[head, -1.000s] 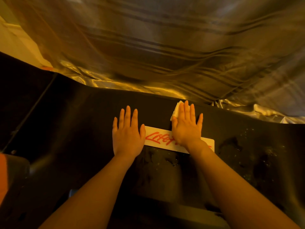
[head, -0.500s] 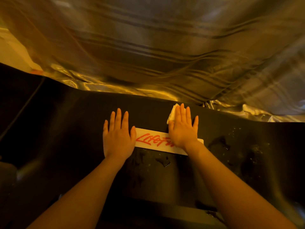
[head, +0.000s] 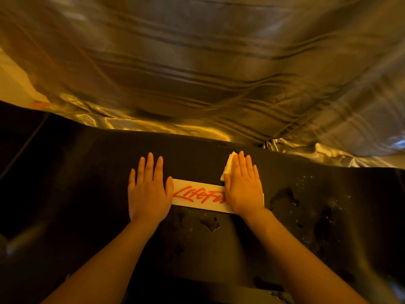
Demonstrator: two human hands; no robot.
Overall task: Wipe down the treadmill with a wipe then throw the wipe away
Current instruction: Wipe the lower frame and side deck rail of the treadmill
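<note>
The black treadmill hood [head: 83, 194] fills the lower half of the head view. A white label with red lettering [head: 197, 195] sits at its centre. My left hand [head: 148, 191] lies flat on the hood, fingers straight, just left of the label. My right hand [head: 243, 187] presses flat over the label's right end. Under its fingers is a white wipe [head: 228, 166], whose corner shows at the left of the fingers.
Wet patches and droplets [head: 285, 197] spot the hood to the right of my right hand and below the label. A shiny striped curtain [head: 219, 73] hangs just beyond the hood's far edge. A pale wall [head: 13, 84] shows at far left.
The view has shifted slightly. Both hands stay flat on the hood either side of the label, and the wipe stays under my right fingers.
</note>
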